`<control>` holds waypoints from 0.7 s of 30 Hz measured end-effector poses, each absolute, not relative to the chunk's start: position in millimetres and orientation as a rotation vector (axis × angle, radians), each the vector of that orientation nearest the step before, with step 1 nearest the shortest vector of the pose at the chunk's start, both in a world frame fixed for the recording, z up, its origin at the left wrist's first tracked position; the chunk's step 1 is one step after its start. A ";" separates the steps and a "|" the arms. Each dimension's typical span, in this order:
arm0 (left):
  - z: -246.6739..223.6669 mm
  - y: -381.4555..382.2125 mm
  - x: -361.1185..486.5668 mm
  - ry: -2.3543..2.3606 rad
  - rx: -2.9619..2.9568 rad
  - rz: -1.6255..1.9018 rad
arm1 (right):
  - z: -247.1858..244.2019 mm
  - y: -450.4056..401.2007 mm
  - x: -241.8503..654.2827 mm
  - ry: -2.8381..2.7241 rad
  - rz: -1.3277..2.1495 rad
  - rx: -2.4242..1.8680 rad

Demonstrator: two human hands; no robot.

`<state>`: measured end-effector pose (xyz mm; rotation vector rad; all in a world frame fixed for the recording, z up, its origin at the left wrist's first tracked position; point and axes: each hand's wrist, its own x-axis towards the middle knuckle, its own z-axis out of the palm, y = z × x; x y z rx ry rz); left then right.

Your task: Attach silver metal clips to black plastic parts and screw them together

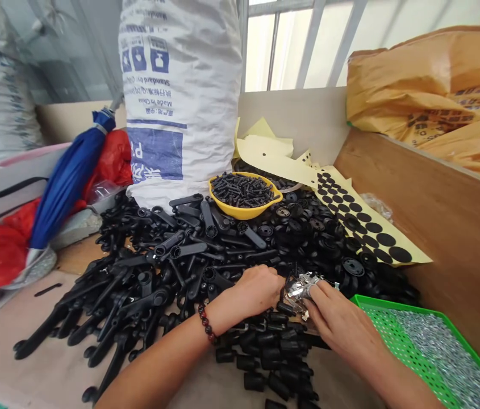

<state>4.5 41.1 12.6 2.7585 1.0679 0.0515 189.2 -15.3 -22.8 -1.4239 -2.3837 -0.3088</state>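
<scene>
Your right hand (342,321) pinches a crumpled silver wad (301,288); your left hand (257,291), beside it, shows no clear grip; black plastic parts (171,250) lie heaped.

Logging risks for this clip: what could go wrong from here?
The shiny silver bundle in the right hand could shed bits into the black plastic parts just below it. The yellow bowl of black screws rests on the heaped parts and could tip if they shift.
</scene>
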 end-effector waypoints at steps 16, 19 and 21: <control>7.1 47.2 -21.3 1.179 2.618 0.174 | -17.5 31.4 171.4 -2.793 -0.357 -1.048; 8.6 50.2 -23.5 1.190 2.602 0.184 | -20.4 34.4 169.9 -2.826 -0.382 -0.977; 9.4 52.3 -23.8 1.200 2.599 0.180 | -23.3 36.7 168.5 -2.836 -0.392 -0.942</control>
